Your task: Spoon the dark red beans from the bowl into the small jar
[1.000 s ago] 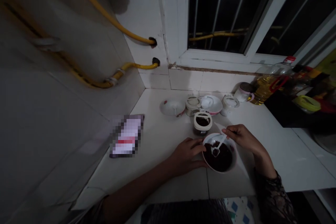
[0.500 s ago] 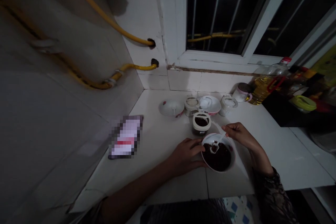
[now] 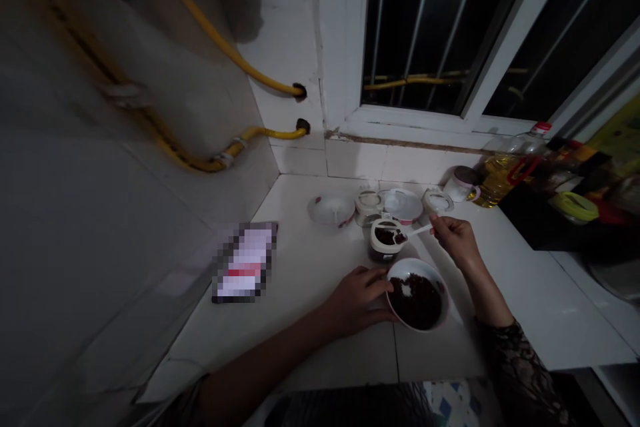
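Observation:
A white bowl [image 3: 441,265] holds dark reddish-brown granules [image 3: 423,303], with a pale patch of the bowl's bottom or some white stuff showing among them. My left hand [image 3: 359,300] grips the bowl's left rim, fingers on the edge and thumb low on its side. My right hand [image 3: 454,240] pinches the handle of a small white spoon [image 3: 419,232], whose scoop carries dark granules. That scoop is at the right edge of a small open jar [image 3: 379,248] with a white rim and dark contents, just behind the bowl.
Behind stand two jars of white stuff [image 3: 369,203] [image 3: 438,201], a bowl with a spoon [image 3: 331,210] and another bowl [image 3: 407,203]. A lidded mug [image 3: 460,185], an oil bottle [image 3: 505,167] and a dark rack [image 3: 535,217] stand right. A blurred phone-like object [image 3: 246,260] lies left.
My right hand has lifted the spoon out of the bowl and moved it up and back to the small dark jar. My left hand stays on the bowl. The view has shifted slightly.

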Demonstrator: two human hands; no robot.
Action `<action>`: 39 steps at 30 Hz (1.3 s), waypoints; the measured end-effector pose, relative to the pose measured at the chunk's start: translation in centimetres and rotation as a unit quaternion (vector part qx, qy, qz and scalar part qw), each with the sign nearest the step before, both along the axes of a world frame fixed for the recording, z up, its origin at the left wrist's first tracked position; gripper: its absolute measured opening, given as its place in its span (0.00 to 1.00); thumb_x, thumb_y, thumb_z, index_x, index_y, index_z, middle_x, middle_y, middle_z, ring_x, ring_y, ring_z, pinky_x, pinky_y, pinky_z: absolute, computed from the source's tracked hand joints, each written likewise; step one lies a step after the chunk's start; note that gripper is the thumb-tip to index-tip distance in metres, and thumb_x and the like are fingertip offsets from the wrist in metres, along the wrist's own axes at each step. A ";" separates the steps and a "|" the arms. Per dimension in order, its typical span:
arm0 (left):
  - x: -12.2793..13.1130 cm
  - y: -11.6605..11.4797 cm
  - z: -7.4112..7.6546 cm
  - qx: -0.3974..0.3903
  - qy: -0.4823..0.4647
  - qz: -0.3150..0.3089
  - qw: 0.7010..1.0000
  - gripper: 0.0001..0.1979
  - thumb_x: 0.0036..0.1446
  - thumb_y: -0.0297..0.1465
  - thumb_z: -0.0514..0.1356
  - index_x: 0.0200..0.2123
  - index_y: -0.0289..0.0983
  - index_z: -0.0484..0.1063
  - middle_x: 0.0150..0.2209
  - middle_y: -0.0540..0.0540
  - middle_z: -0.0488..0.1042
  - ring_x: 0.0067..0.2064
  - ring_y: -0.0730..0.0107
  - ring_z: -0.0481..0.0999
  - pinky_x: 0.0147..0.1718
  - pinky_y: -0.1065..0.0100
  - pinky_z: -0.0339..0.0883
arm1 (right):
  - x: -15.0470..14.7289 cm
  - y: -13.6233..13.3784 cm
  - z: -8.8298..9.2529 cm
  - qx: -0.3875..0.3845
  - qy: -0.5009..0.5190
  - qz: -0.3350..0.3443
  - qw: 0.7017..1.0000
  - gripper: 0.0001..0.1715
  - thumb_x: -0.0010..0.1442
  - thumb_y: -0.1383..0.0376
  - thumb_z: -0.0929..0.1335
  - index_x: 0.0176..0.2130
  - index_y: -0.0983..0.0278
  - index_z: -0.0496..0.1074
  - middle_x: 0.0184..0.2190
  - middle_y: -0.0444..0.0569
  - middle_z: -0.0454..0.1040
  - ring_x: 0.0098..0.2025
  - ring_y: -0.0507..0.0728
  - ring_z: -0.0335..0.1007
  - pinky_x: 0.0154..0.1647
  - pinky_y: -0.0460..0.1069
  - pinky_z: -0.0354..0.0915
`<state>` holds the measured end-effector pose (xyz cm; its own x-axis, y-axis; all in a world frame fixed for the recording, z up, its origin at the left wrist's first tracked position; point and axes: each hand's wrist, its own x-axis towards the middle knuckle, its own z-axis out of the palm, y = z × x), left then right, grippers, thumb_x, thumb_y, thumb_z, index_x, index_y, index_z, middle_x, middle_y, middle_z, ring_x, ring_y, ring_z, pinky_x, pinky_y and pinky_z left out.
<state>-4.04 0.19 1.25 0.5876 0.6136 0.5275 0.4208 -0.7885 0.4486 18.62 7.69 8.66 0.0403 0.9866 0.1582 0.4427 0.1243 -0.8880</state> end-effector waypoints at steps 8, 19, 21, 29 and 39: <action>0.0 0.0 0.0 -0.003 0.000 0.005 1.000 0.21 0.55 0.48 0.61 0.43 0.38 0.70 0.49 0.40 0.73 0.49 0.60 0.74 0.45 0.62 0.67 | -2.0 -1.4 -0.7 0.342 -0.336 0.011 0.878 0.23 0.65 0.58 0.61 0.24 0.65 0.71 0.19 0.48 0.70 0.22 0.51 0.62 0.27 0.47 0.55; -0.1 0.0 0.0 0.008 0.000 0.003 1.000 0.22 0.56 0.49 0.59 0.43 0.37 0.70 0.50 0.38 0.73 0.49 0.59 0.74 0.45 0.62 0.67 | 1.1 -3.5 1.6 0.327 -0.306 0.100 0.888 0.21 0.65 0.61 0.62 0.24 0.65 0.70 0.18 0.46 0.69 0.20 0.50 0.62 0.24 0.45 0.56; -0.1 0.0 0.0 0.003 0.002 0.004 1.000 0.22 0.56 0.48 0.59 0.44 0.37 0.70 0.50 0.38 0.73 0.49 0.59 0.74 0.46 0.61 0.67 | 1.5 -3.9 1.4 0.259 -0.315 0.144 0.902 0.23 0.66 0.60 0.61 0.22 0.64 0.69 0.17 0.45 0.69 0.19 0.49 0.62 0.24 0.45 0.55; 0.0 0.0 -0.3 0.005 0.007 0.006 1.000 0.22 0.55 0.48 0.60 0.43 0.37 0.70 0.49 0.39 0.73 0.49 0.60 0.74 0.45 0.62 0.68 | 0.2 -4.2 -1.3 0.151 -0.366 0.201 0.896 0.26 0.67 0.56 0.57 0.26 0.64 0.71 0.21 0.49 0.73 0.23 0.52 0.67 0.26 0.45 0.55; 0.0 0.0 -0.1 0.022 -0.006 0.004 1.000 0.22 0.56 0.49 0.59 0.43 0.36 0.69 0.48 0.37 0.74 0.48 0.60 0.75 0.44 0.62 0.68 | 1.2 -3.6 -1.9 0.015 -0.222 0.155 0.963 0.28 0.62 0.50 0.59 0.20 0.65 0.66 0.15 0.42 0.61 0.20 0.49 0.54 0.21 0.44 0.52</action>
